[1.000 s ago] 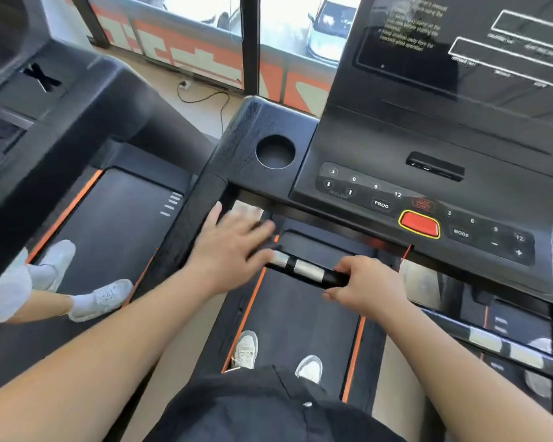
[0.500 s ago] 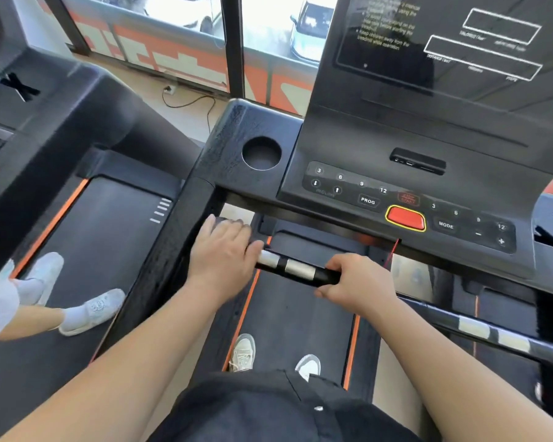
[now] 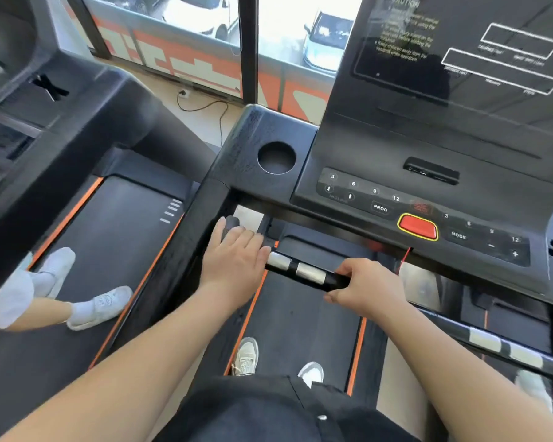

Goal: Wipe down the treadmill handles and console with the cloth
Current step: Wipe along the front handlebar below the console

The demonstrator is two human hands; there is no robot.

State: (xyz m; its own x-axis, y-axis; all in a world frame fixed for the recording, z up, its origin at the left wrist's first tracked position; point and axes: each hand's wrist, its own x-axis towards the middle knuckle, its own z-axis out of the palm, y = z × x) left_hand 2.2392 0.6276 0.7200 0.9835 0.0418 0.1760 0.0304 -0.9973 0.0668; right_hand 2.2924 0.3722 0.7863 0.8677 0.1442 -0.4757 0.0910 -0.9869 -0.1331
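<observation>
The black centre handle bar [image 3: 310, 272] with two silver sensor pads runs below the treadmill console [image 3: 428, 193]. My left hand [image 3: 233, 263] lies over the bar's left end, fingers together and laid across it. My right hand [image 3: 364, 288] is wrapped around the bar just right of the silver pads. No cloth shows in either hand or anywhere in view. The console has a dark screen [image 3: 492, 59], button rows and a red stop button [image 3: 417, 226].
A round cup holder [image 3: 276, 157] sits at the console's left corner. A second handle bar [image 3: 505, 349] extends at the lower right. My shoes [image 3: 245, 357] stand on the belt. Another person's white shoes [image 3: 99, 306] stand on the neighbouring treadmill at left.
My left hand has come down from a spread-finger hover onto the bar's left end and drawn its fingers together. My right hand has kept its grip.
</observation>
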